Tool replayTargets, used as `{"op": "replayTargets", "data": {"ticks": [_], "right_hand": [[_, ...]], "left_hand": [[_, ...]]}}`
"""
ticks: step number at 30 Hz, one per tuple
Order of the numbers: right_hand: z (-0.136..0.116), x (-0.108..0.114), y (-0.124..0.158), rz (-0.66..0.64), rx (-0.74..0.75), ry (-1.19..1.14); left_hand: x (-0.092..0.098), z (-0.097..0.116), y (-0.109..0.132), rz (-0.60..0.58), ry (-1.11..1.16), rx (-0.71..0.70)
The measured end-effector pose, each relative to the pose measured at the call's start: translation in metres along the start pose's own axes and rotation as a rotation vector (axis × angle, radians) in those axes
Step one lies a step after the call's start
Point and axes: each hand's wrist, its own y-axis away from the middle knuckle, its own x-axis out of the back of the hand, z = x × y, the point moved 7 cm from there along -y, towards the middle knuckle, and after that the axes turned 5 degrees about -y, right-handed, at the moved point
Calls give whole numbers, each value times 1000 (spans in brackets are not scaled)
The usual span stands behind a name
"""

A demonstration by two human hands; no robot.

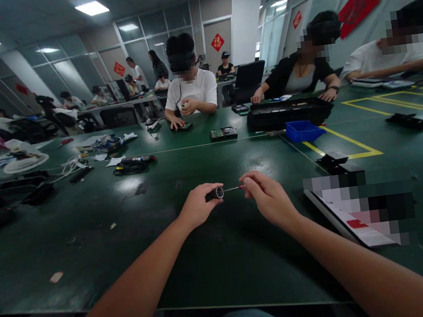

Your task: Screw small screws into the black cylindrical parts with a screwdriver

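Observation:
In the middle of the head view, my left hand [197,205] is closed around a short black cylinder [215,194]. Its round, light-rimmed end faces right; most of its body is hidden by my fingers. My right hand [270,195] pinches the red handle of a thin screwdriver [234,188]. The metal shaft points left, and its tip is at the cylinder's round end; whether it touches or enters I cannot tell. Both hands are above the green table [216,260].
Coiled black cables [133,165] lie to the left. Farther off are a circuit-board device [224,133], a blue bin [304,130] and a long black casing [290,112]. A white box-like item [358,222] lies right of my right hand. People sit across the table.

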Motion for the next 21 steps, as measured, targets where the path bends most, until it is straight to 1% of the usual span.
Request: {"op": "replayTargets", "data": {"ticks": [2,4,8,12,15,17,19,21], "right_hand": [[1,0,0,9,-2,37],[3,1,0,45,-1,33],[11,4,-2,128,-39,-160],[20,1,-6,143,-92,-364],[33,-1,-8,211,-177,-594],[43,-4,-9,239,-245,-717],[52,-7,-9,258,-327,-785],[62,-10,-9,264,-420,-807]], "left_hand": [[0,0,0,0,2,7],[-1,-1,-1,-1,6,14],[-1,-1,-1,0,3,22],[1,1,-1,17,-1,11],[3,6,-1,32,8,-41],[3,10,-2,20,-10,-97],[2,12,-4,7,-49,-130],[0,11,-8,-11,-110,-148]]}}
